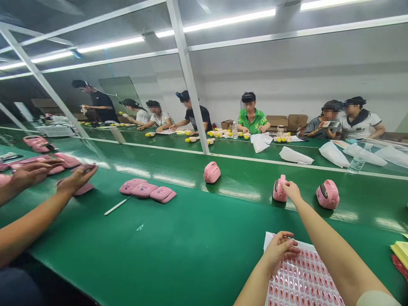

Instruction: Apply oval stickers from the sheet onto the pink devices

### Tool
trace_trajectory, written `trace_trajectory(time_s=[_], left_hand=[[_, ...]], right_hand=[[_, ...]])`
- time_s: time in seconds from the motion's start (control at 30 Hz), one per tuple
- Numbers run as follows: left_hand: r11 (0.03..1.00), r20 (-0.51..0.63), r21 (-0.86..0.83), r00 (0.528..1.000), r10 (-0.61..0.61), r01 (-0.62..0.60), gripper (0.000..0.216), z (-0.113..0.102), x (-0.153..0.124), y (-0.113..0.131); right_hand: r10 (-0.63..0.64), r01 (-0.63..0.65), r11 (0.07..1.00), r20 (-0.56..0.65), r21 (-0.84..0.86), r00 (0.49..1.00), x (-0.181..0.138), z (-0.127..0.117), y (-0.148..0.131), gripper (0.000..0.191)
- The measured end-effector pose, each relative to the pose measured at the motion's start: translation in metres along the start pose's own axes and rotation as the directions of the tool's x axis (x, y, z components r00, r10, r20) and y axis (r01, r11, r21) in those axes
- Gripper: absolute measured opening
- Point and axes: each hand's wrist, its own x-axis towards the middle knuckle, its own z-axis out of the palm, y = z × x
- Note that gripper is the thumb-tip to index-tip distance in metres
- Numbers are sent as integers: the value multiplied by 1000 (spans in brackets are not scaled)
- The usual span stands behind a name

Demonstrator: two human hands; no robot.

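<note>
**Right hand on a pink case**

Head view: the right hand pinches the pink case by its handle on the green belt, between two similar cases. The left hand is over a sticker sheet, fingers bent; whether they pinch anything, I cannot tell.

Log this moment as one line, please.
right hand: touching pink device | left hand: over sheet of pink ovals, contact unclear | nearby: similar pink devices to either side
</note>
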Motion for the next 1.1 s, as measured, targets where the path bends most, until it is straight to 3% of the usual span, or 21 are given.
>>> trace_trajectory(time_s=[0.2,0.33,0.5,0.67,0.73,0.87,0.9,0.97,1.03,1.1], left_hand=[[1000,24,5,1000,18,-18,46,2,-3,3],[999,57,-13,997,48,-47,41,1,-7,6],[986,117,-97,982,147,-136,70,0,-11,14],[989,242,-111,962,126,-101,89,12,-29,10],[991,275,-114,956,101,-71,86,20,-40,4],[989,306,-146,952,24,22,55,37,-55,-8],[987,316,-150,949,-2,52,49,43,-57,-11],[978,329,-171,942,-58,120,46,55,-65,-16],[954,320,-246,943,-86,171,45,64,-78,-23],[919,289,-359,956,-54,160,44,65,-95,-31]], right_hand=[[61,-52,980,-38,192,997,-17,8,-12,14],[73,-34,907,-78,421,994,-44,-7,-14,19],[83,-111,691,74,715,994,-104,-50,1,25],[147,-297,487,258,821,955,-180,-79,43,30],[191,-355,405,302,843,934,-211,-78,63,31],[283,-465,153,412,872,866,-259,-71,89,34],[296,-474,134,421,871,857,-267,-72,93,34],[304,-432,255,352,865,885,-278,-82,100,33],[298,-274,560,118,782,947,-285,-105,112,28],[268,-128,852,-212,507,940,-288,-138,130,30]])
